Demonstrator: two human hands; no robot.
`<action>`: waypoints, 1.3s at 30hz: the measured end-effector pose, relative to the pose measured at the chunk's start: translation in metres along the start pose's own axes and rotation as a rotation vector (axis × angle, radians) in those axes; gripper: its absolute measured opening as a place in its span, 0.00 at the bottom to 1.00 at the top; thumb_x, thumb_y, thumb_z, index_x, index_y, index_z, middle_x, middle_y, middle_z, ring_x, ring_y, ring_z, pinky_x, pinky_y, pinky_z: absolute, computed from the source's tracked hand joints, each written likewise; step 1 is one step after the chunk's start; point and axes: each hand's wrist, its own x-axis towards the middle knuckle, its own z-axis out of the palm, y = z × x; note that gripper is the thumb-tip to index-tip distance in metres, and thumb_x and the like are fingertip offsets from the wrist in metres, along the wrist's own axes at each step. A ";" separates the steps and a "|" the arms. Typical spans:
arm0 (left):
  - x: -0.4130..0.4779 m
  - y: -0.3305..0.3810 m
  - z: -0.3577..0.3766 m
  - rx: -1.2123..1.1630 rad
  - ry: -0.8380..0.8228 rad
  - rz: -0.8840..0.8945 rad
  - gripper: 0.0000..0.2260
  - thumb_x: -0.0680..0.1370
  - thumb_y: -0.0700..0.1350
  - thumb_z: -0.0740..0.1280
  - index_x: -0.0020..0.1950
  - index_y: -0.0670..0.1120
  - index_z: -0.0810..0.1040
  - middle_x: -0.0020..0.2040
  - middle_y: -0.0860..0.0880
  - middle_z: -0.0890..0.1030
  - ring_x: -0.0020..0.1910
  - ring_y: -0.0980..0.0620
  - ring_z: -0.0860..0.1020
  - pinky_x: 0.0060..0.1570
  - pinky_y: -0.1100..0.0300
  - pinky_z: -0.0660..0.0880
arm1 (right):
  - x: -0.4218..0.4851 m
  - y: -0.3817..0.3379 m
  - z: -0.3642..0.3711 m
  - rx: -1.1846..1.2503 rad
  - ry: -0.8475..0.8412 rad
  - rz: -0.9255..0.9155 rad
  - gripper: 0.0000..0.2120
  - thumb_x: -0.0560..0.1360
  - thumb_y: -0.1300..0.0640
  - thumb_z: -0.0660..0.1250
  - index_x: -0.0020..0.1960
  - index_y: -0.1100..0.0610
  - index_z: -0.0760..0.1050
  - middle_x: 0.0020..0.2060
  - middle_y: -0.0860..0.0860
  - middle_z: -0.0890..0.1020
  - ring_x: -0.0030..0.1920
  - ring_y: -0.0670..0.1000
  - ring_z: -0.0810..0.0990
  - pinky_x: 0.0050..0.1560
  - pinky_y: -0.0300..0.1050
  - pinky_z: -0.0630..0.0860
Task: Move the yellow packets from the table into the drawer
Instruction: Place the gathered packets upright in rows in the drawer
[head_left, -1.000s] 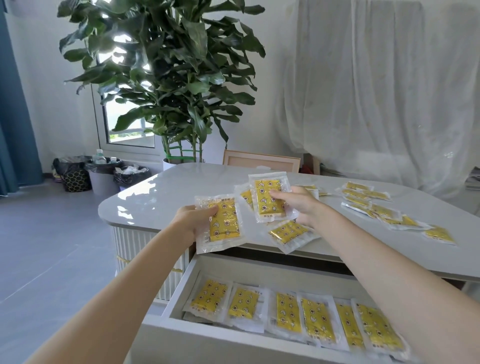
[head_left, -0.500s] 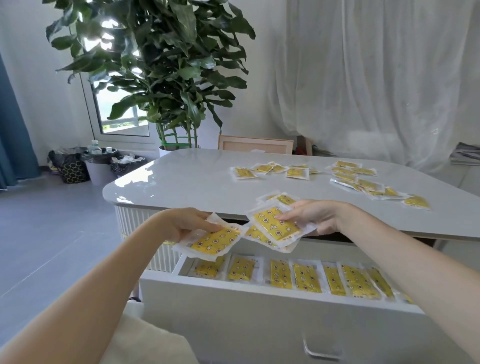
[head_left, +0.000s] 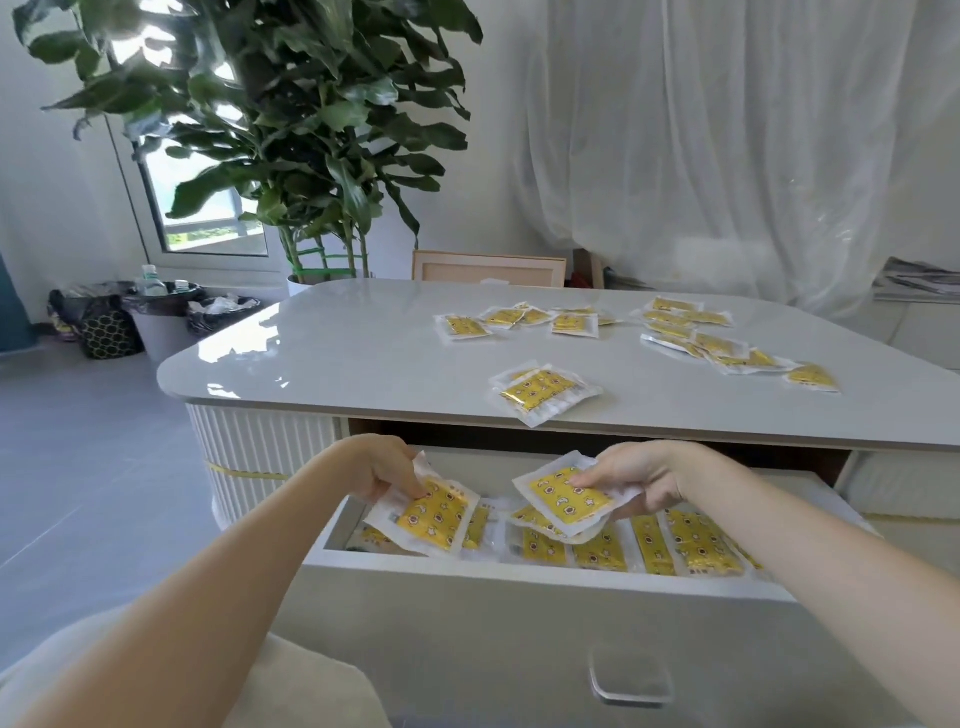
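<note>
Head view: left hand (head_left: 387, 470) grips left packet (head_left: 431, 517), right hand (head_left: 641, 480) grips right packet (head_left: 566, 501), over the drawer (head_left: 519, 623) beneath the glossy table (head_left: 337, 353).

Cannot read print on the far packets (head_left: 571, 323). Cannot see lower ends of the drawer row (head_left: 696, 543) behind the drawer front (head_left: 519, 623), nor tips of right fingers (head_left: 602, 475) beneath the held packet (head_left: 569, 500).

The glossy pale-grey table (head_left: 337, 358) (rounded corners, ribbed white base) spans mid-frame. Two overlapping yellow packets (head_left: 543, 392) lie at its near edge, centre; a small cluster (head_left: 519, 319) sits upper centre, a longer scatter (head_left: 722, 343) centre right. Below, the open drawer (head_left: 519, 623) holds a packet row (head_left: 696, 543).
</note>
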 end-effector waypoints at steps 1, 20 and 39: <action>0.007 -0.001 0.004 -0.001 0.020 -0.007 0.33 0.76 0.30 0.65 0.77 0.44 0.57 0.68 0.41 0.72 0.60 0.41 0.77 0.57 0.49 0.77 | 0.007 0.002 0.002 0.016 0.025 0.000 0.15 0.78 0.63 0.65 0.63 0.67 0.72 0.49 0.60 0.83 0.46 0.55 0.84 0.49 0.50 0.81; 0.070 -0.006 0.042 0.217 0.229 -0.062 0.26 0.73 0.36 0.72 0.69 0.40 0.67 0.63 0.41 0.75 0.61 0.42 0.77 0.60 0.51 0.76 | 0.073 0.035 0.015 0.150 0.277 0.003 0.09 0.79 0.61 0.64 0.58 0.63 0.71 0.54 0.59 0.82 0.56 0.57 0.81 0.64 0.54 0.73; 0.052 0.011 0.090 0.918 0.012 0.302 0.38 0.67 0.59 0.74 0.73 0.54 0.62 0.73 0.50 0.63 0.72 0.45 0.59 0.71 0.46 0.62 | 0.087 0.046 0.004 -0.045 0.396 0.024 0.24 0.80 0.63 0.59 0.75 0.62 0.59 0.72 0.60 0.67 0.71 0.61 0.68 0.69 0.62 0.67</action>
